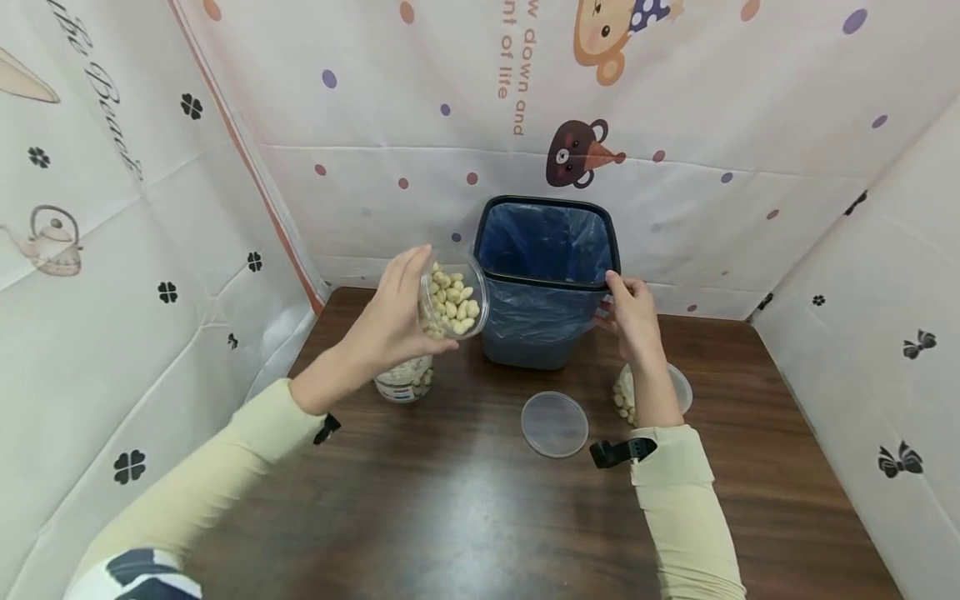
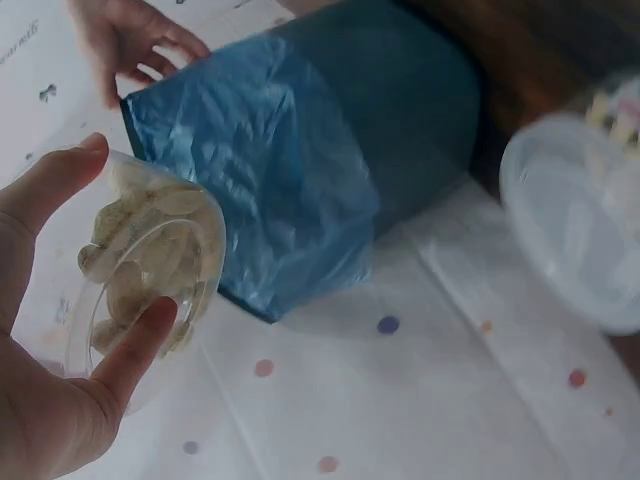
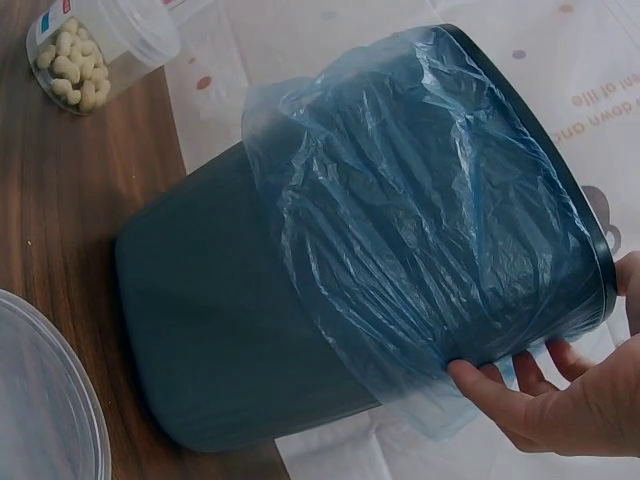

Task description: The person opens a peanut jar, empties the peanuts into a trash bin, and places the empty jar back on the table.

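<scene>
My left hand (image 1: 393, 312) grips a clear plastic tub (image 2: 215, 225) of pale shelled-looking nuts (image 1: 452, 302). The tub is tilted with its mouth toward the right, beside the near left part of a dark blue trash bin (image 1: 525, 354). A blue plastic bag (image 3: 400, 200) lines the bin and folds over its black rim (image 1: 551, 283). At the rim's near right corner, my right hand (image 1: 636, 321) holds the bin, thumb at the rim and fingers against the bagged side.
Below my left hand stands a labelled clear jar (image 1: 401, 392) with nuts in it. A round clear lid (image 1: 555, 425) lies on the brown table (image 1: 465, 508). Partly behind my right forearm is another clear container (image 1: 680, 389) near some nuts (image 1: 622, 396). Printed cloth walls (image 1: 390, 167) surround the table.
</scene>
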A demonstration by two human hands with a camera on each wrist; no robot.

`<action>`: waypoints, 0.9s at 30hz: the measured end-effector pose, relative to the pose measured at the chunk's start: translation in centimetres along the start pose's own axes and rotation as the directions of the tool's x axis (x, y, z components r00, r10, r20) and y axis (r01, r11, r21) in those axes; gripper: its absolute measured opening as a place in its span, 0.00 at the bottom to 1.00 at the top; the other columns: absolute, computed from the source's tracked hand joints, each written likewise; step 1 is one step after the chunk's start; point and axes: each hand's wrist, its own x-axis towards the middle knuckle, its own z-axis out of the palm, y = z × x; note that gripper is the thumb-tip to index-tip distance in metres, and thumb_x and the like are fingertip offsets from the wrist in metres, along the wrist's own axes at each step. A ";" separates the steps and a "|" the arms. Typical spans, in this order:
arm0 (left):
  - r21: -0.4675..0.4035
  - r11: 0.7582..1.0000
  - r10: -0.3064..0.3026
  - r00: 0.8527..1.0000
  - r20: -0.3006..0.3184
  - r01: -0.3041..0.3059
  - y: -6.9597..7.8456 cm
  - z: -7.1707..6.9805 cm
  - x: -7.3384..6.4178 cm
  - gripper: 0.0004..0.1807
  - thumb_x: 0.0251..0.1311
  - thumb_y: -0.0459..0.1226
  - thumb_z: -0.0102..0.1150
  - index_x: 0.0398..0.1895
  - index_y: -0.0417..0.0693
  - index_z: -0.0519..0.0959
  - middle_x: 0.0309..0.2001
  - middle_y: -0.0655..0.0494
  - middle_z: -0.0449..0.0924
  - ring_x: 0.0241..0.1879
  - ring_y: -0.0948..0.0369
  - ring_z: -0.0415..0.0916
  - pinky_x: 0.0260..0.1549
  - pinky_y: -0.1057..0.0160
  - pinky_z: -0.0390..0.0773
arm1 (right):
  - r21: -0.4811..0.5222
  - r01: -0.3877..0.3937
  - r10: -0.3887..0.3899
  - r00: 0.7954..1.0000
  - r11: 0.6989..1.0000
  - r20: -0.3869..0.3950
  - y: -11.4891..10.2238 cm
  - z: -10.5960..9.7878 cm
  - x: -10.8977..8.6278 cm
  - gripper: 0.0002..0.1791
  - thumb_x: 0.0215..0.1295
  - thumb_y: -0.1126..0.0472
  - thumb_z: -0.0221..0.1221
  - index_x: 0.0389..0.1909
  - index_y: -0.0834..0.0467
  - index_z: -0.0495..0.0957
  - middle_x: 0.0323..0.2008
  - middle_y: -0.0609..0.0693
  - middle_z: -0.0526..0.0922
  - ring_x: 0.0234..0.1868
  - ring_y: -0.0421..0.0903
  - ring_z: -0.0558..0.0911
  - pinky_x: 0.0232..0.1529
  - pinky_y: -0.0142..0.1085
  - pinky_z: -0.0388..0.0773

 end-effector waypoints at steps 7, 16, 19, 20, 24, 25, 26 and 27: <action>0.065 0.997 0.028 0.998 0.049 -0.031 -1.0 -1.5 4.5 0.73 0.29 0.45 0.89 0.76 0.31 0.50 0.72 0.32 0.55 0.73 0.40 0.53 0.73 0.49 0.59 | 0.013 -0.026 0.026 1.000 1.000 -0.017 -0.2 -0.2 -0.3 0.33 0.76 0.41 0.50 0.69 0.62 0.61 0.69 0.58 0.61 0.65 0.58 0.73 0.64 0.52 0.74; 0.213 0.972 0.064 0.984 0.169 -0.100 -2.2 -2.3 9.7 0.72 0.35 0.48 0.87 0.77 0.31 0.48 0.74 0.33 0.53 0.74 0.40 0.50 0.71 0.51 0.64 | 0.002 -0.023 0.023 0.999 1.000 -0.022 -0.2 0.0 -0.4 0.35 0.76 0.42 0.51 0.70 0.63 0.61 0.57 0.50 0.66 0.56 0.52 0.76 0.63 0.53 0.75; 0.261 0.959 0.053 0.974 0.221 -0.112 -2.3 -1.7 10.9 0.72 0.34 0.48 0.87 0.78 0.32 0.48 0.75 0.34 0.51 0.74 0.41 0.49 0.56 0.49 0.80 | -0.006 -0.033 0.033 0.999 0.999 -0.040 -0.2 0.1 -0.5 0.35 0.76 0.41 0.51 0.70 0.63 0.61 0.59 0.53 0.66 0.57 0.52 0.76 0.63 0.52 0.76; 0.274 0.955 0.048 0.970 0.237 -0.114 -2.4 -1.5 11.2 0.72 0.35 0.48 0.87 0.78 0.32 0.47 0.75 0.35 0.51 0.75 0.42 0.48 0.51 0.48 0.83 | -0.007 -0.034 0.034 0.998 0.999 -0.044 -0.2 0.2 -0.6 0.36 0.76 0.41 0.50 0.71 0.63 0.61 0.61 0.54 0.65 0.57 0.53 0.76 0.63 0.52 0.76; 0.330 0.933 0.045 0.958 0.285 -0.142 -2.4 -0.6 12.3 0.71 0.37 0.48 0.85 0.78 0.31 0.47 0.76 0.35 0.50 0.75 0.41 0.48 0.46 0.49 0.85 | -0.008 -0.029 0.028 0.998 1.000 -0.062 -0.3 0.4 -0.5 0.36 0.76 0.41 0.50 0.72 0.63 0.61 0.61 0.55 0.66 0.56 0.52 0.76 0.62 0.52 0.76; 0.341 0.928 0.048 0.955 0.293 -0.151 -2.3 -0.4 12.5 0.71 0.37 0.48 0.85 0.78 0.31 0.47 0.76 0.34 0.50 0.75 0.41 0.48 0.47 0.49 0.84 | -0.007 -0.026 0.025 0.998 1.000 -0.064 -0.3 0.4 -0.5 0.36 0.76 0.41 0.50 0.71 0.63 0.61 0.59 0.53 0.67 0.55 0.51 0.76 0.62 0.53 0.76; 0.354 0.921 0.055 0.952 0.302 -0.165 -2.3 -0.2 12.7 0.70 0.38 0.48 0.84 0.78 0.31 0.47 0.76 0.34 0.50 0.75 0.41 0.48 0.48 0.49 0.84 | -0.004 -0.024 0.023 0.998 1.000 -0.066 -0.3 0.5 -0.5 0.35 0.76 0.41 0.50 0.71 0.63 0.62 0.57 0.51 0.67 0.53 0.49 0.76 0.62 0.53 0.76; 0.362 0.915 0.061 0.949 0.310 -0.177 -2.2 0.0 12.7 0.70 0.39 0.48 0.84 0.78 0.31 0.47 0.76 0.34 0.50 0.75 0.41 0.48 0.48 0.50 0.84 | -0.003 -0.025 0.025 0.997 1.000 -0.068 -0.3 0.5 -0.5 0.35 0.76 0.41 0.50 0.70 0.62 0.62 0.55 0.50 0.67 0.52 0.49 0.76 0.62 0.52 0.76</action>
